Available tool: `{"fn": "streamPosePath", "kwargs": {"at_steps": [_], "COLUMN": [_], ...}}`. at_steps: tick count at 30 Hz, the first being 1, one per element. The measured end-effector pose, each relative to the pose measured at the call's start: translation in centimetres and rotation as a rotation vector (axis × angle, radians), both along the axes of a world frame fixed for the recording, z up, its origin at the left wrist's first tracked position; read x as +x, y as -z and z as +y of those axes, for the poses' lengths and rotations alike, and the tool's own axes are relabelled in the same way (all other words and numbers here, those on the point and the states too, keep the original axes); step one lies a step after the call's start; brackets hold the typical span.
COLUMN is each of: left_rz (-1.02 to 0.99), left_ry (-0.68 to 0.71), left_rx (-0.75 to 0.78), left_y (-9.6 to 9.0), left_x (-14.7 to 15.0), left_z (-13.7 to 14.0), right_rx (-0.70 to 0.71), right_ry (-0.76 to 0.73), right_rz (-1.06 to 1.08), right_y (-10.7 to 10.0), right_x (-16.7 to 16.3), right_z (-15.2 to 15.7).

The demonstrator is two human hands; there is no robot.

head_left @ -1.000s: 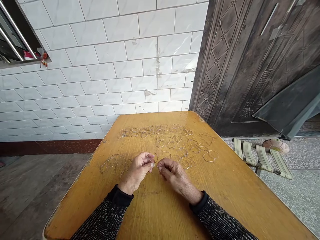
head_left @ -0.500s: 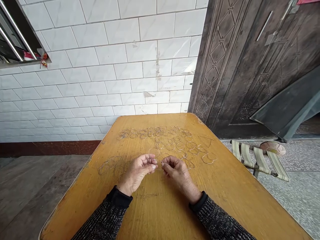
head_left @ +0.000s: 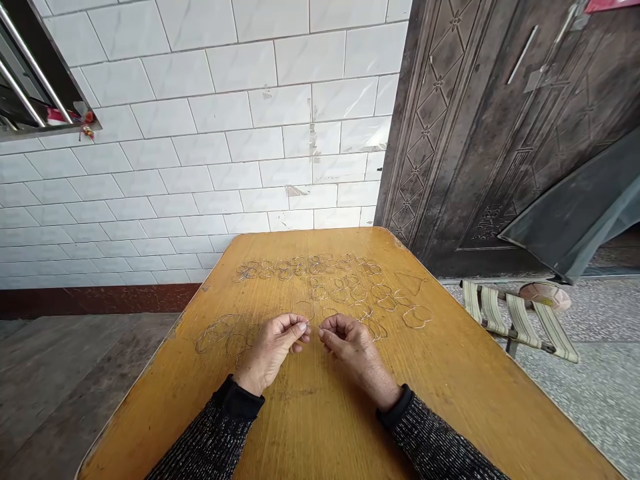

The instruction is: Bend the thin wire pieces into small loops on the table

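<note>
- A thin wire loop (head_left: 313, 309) is standing just beyond the left hand (head_left: 270, 345), its near part hidden behind those fingers, above the wooden bench (head_left: 300, 420).
- The left fingers are pinching tightly on that wire.
- The right hand (head_left: 356, 345) is facing them, near but apart, fingertips drawn together; I can't tell whether they're holding wire.
- Compared with half a second ago, the loop is showing lower, and the left thumb is lying closer against the index finger.

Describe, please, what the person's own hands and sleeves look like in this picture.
The left hand and right hand are bare, without gloves. The long sleeves are black, flecked with white, and end in plain black cuffs at the wrists.
</note>
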State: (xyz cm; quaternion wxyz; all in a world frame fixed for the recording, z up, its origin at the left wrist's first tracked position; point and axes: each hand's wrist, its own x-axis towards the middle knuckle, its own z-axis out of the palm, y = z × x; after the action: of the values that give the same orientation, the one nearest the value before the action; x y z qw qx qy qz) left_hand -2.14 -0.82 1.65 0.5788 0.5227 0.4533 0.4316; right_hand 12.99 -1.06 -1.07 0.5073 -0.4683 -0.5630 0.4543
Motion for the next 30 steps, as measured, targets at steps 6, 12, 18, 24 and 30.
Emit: {"fn": "streamPosePath", "kwargs": {"at_steps": [6, 12, 18, 24, 30], "left_rz": [0.054, 0.038, -0.014, -0.019, -0.134], "left_ry": [0.009, 0.0, -0.013, -0.043, -0.003], "left_rx": [0.061, 0.04, -0.006, 0.006, -0.023], "left_y": [-0.06, 0.2, 0.08, -0.04, 0.35], "left_x": [0.26, 0.35, 0.18, 0.21, 0.21], "left_z": [-0.12, -0.14, -0.11, -0.11, -0.03], "right_rx": [-0.022, -0.027, -0.019, -0.016, -0.004], "right_ry": [-0.044, -0.057, -0.007, -0.015, -0.013], "right_rz": [0.079, 0.09, 0.108, 0.055, 0.014], "right_y": [-0.08, 0.15, 0.19, -0.07, -0.17], "right_x": [-0.23, -0.15, 0.07, 0.04, -0.01], "right_z": [-0.15, -0.13, 0.11, -0.02, -0.09]}}
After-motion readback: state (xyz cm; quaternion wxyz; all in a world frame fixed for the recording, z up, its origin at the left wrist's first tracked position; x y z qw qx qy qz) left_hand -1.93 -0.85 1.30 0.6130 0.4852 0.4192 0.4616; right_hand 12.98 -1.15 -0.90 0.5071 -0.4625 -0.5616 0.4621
